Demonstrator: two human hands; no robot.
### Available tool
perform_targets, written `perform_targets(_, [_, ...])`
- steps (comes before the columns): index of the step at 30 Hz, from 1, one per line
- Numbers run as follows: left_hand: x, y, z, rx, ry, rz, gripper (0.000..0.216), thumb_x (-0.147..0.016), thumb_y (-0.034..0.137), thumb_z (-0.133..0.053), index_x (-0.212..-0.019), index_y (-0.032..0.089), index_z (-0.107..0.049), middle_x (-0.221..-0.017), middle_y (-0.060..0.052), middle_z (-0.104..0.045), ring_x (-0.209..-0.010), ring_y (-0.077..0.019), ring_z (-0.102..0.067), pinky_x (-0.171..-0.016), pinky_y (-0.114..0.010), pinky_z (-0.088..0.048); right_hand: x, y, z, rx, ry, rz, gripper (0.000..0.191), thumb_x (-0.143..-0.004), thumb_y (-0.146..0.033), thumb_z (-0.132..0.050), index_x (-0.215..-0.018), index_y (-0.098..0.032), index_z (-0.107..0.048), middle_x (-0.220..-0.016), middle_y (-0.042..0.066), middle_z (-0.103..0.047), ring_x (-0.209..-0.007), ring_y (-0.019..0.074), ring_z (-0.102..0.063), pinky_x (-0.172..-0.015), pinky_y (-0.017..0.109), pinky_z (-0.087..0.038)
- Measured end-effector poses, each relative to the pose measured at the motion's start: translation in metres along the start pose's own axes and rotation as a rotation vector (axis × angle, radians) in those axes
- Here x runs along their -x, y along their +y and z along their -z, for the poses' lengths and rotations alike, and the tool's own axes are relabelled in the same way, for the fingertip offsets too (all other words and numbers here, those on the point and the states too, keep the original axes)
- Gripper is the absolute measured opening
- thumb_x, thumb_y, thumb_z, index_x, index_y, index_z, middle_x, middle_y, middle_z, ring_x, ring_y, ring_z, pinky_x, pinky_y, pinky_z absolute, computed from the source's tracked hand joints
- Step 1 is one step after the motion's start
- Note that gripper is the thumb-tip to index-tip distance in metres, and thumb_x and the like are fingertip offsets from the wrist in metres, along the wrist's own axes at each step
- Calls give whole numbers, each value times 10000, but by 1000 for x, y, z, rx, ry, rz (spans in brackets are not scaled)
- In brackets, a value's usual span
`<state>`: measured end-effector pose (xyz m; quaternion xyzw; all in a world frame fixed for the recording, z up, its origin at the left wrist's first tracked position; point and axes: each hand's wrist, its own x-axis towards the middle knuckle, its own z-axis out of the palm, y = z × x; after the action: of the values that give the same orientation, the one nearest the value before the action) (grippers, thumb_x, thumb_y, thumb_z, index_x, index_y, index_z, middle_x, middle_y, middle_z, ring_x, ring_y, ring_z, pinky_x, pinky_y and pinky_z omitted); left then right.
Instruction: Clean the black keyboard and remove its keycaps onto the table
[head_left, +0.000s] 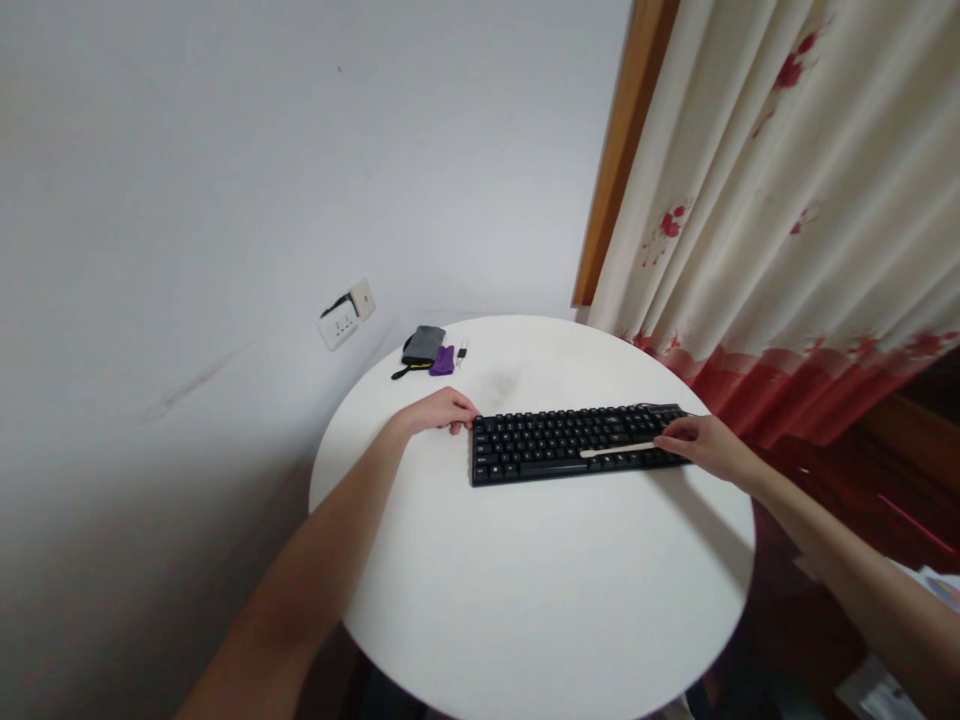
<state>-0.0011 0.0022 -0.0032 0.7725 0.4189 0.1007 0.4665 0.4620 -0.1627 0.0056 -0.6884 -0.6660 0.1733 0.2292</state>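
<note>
A black keyboard [555,445] lies flat on the round white table [540,580]. At its far left corner is my left hand [446,410], fingers curled and pinching the keyboard's edge. Over the right part of the keys, my right hand [694,443] grips a slim white toothbrush [619,451] by one end. The toothbrush points left, its head low over the lower key rows near the middle. Whether the bristles touch the keys is hard to see.
Near the table's back left edge lie a grey pouch [424,344], a purple cloth [442,361] and a small black-and-white item [462,353]. A wall socket [339,323] is beyond them. Floral curtains [750,250] hang at the right, close to the table.
</note>
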Motion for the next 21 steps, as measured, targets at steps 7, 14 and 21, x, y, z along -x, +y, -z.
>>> perform_targets(7, [0,-1,1,5,0,-8,303,-725,366,-627,-873,134,-754,-773,-68,-706,-545,-109,-544,-458,-205,-276,5,39,13,-134,63,-88,517,-660,-658,-700,-730,-146,-735,-649,63,-673,-594,177,-560,-548,282,-406])
perform_targets(14, [-3,-6,3,0,0,3,297,-717,369,-631,-876,151,-757,-781,-63,-709,-547,-108,-548,-457,-205,-272,10,32,16,-180,130,-114,578,-604,-720,-703,-693,-149,-723,-625,68,-671,-583,183,-570,-548,284,-418])
perform_targets(21, [-2,-3,2,-6,-4,0,297,-718,359,-619,-873,147,-758,-778,-65,-707,-547,-109,-542,-461,-208,-275,4,24,10,-152,85,-53,525,-661,-670,-688,-707,-148,-717,-604,45,-642,-551,158,-527,-519,273,-377])
